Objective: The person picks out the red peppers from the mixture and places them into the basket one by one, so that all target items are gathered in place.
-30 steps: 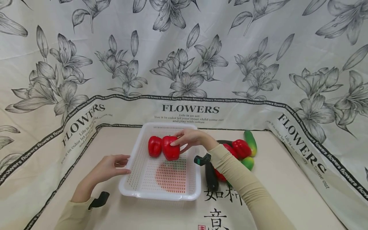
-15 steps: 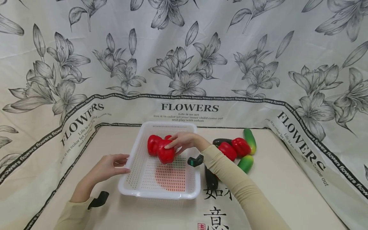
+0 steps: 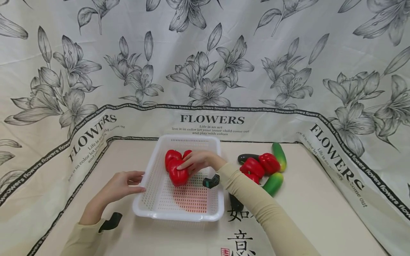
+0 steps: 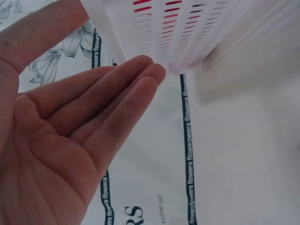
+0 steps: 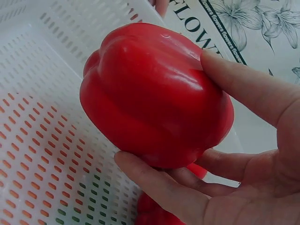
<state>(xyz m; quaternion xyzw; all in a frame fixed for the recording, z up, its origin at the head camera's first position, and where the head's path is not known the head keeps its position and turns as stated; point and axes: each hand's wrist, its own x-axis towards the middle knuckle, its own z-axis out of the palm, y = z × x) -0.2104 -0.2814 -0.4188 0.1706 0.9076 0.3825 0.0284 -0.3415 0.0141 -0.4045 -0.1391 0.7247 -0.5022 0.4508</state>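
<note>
My right hand (image 3: 200,160) grips a red bell pepper (image 3: 178,175) inside the white perforated basket (image 3: 176,216). In the right wrist view thumb and fingers spread around the sides of the pepper (image 5: 154,98), above the basket floor. Behind it in the basket sit another red bell pepper (image 3: 171,156) and a red piece (image 3: 187,153), largely covered by the hand. At the basket's left side, my left hand (image 3: 121,185) has its fingertips and thumb by the wall. The left wrist view shows that hand (image 4: 61,140) with fingers fairly straight, tips against or close to the basket.
Right of the basket lie red bell peppers (image 3: 269,163), green-yellow cucumber-like vegetables (image 3: 278,156) and dark eggplant-like ones (image 3: 236,202), partly behind my right sleeve (image 3: 262,202). A flower-printed cloth (image 3: 208,71) hangs behind the table. Dark lettering (image 3: 240,241) marks the tablecloth.
My right hand has carried the red bell pepper left and toward me within the basket, uncovering more of the vegetables on the right. The left hand stays by the basket's side.
</note>
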